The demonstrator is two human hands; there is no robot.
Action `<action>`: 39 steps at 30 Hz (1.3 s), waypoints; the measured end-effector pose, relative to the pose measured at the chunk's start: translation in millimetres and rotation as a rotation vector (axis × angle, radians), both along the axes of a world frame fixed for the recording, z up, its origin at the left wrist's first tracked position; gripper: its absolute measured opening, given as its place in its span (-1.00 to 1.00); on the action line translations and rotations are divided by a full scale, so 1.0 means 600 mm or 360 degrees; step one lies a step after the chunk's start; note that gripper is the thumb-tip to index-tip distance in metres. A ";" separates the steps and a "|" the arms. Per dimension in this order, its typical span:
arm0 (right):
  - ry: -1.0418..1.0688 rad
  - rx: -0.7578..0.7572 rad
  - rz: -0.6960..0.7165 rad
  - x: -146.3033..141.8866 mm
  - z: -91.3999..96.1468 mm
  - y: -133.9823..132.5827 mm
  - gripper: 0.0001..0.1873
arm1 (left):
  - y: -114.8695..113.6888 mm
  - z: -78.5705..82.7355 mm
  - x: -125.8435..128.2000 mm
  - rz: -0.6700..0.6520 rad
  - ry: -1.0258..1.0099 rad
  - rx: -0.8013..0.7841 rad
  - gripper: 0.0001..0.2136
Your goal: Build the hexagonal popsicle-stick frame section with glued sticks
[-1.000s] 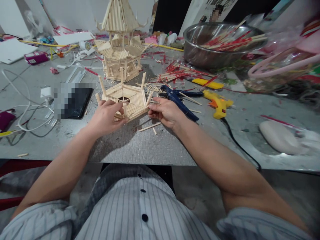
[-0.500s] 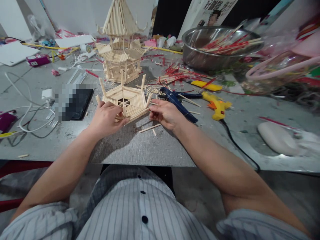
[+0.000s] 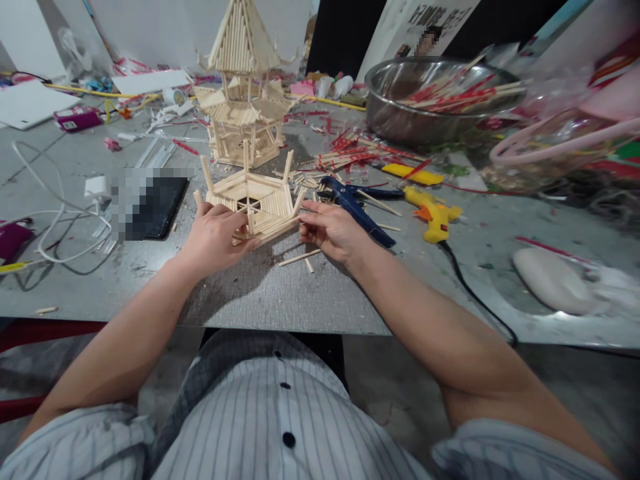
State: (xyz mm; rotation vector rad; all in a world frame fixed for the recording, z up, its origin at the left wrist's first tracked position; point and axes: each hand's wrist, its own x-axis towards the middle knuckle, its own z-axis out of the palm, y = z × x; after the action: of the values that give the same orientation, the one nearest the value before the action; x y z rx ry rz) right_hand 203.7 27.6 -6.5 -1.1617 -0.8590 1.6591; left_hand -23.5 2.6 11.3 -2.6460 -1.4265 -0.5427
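A hexagonal base of pale wooden sticks, with short posts standing at its corners, lies on the table before me. My left hand is closed around its near left edge, thumb along the front and fingers over the rim beside a post. At the base's right corner is my right hand, its fingers pinched together close to the near right edge. Whatever those fingertips hold is too small and hidden to make out. A few loose sticks lie just below the right hand. Behind the base stands a tiered stick pagoda.
Right of my hands are dark blue cutting pliers, a yellow glue gun with a black cord, and a yellow utility knife. A steel bowl holds red-tipped sticks. A phone lies at left, near a white charger.
Both hands keep the same hold at the base. The whole view has shifted very slightly; nothing else has visibly moved.
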 end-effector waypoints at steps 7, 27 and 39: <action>-0.0005 -0.0006 -0.0026 0.000 0.005 -0.002 -0.68 | -0.001 0.002 -0.006 -0.0074 -0.0273 0.0006 -0.62; -0.0016 -0.0035 -0.0076 0.000 0.000 0.000 -0.66 | -0.011 0.003 0.002 0.0020 -0.0209 -0.0216 -0.32; -0.0041 -0.0026 -0.0116 -0.007 -0.005 0.004 -0.50 | -0.004 -0.008 0.005 0.0103 -0.0180 -0.0227 -0.26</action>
State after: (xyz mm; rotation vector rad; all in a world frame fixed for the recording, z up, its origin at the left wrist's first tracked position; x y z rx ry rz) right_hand 199.6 29.8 -9.3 -1.2139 -0.8113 1.5975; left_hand -20.7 0.0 6.4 -2.7047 -1.6350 -0.6152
